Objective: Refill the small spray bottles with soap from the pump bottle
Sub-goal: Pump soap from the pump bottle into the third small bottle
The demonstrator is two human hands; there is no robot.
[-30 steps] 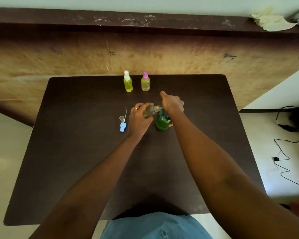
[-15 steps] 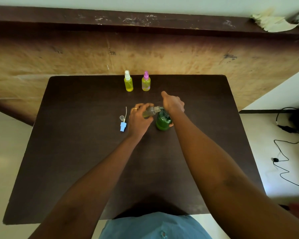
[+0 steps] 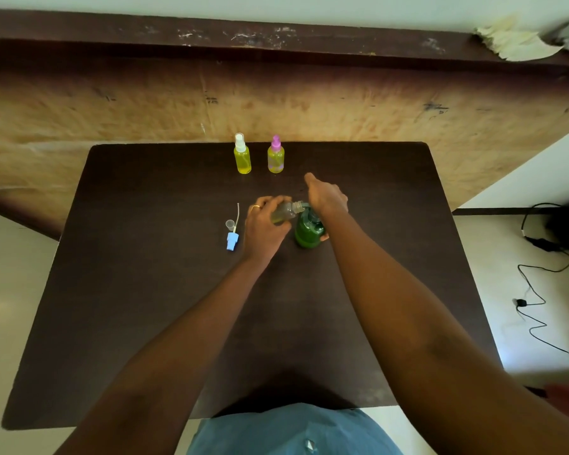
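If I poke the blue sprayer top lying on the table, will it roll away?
Probably not far. The blue sprayer top lies on its side with a thin tube sticking out, which would likely stop a full roll. It looks small and hollow, so it is probably light and would skid easily on the smooth table.

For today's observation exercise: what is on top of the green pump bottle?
The right hand lies over the green pump bottle, covering its pump head. The small clear bottle, tilted in the left hand, has its mouth at the spout. Flowing soap cannot be seen.

I see barely any change: my right hand (image 3: 326, 198) has shifted very slightly on the pump bottle (image 3: 307, 231).
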